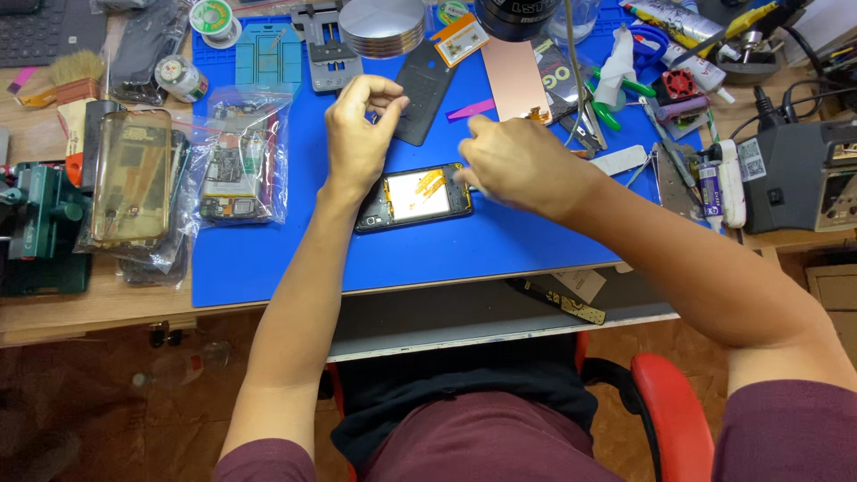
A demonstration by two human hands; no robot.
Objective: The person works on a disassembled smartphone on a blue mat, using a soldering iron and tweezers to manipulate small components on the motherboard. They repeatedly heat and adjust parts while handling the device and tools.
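Phone: I see the opened phone (413, 197) lying flat on the blue mat (268, 268), near its middle, between my two hands.
Progress: I judge the back is already off, since the inside shows a pale plate and orange flex strips; the black cover (423, 91) lies apart, further up the mat. Nothing shows it closed up again, so the inside work and reassembly look left to do.
Left hand: my left hand (360, 134) hovers just above the phone's left end, thumb and fingertips pinched together; whether something tiny sits between them, I cannot tell.
Right hand: my right hand (518, 165) rests at the phone's right edge, fingers curled down onto it; a tool under them is hidden, so I cannot tell the grip.
Packages: a clear bag (239, 161) with a circuit board lies left on the mat; a yellowish clear case (132, 178) sits beside it.
Labels: a white tube (730, 183) with a dark label lies at the right; a small orange-and-white card (461, 39) sits at the top.
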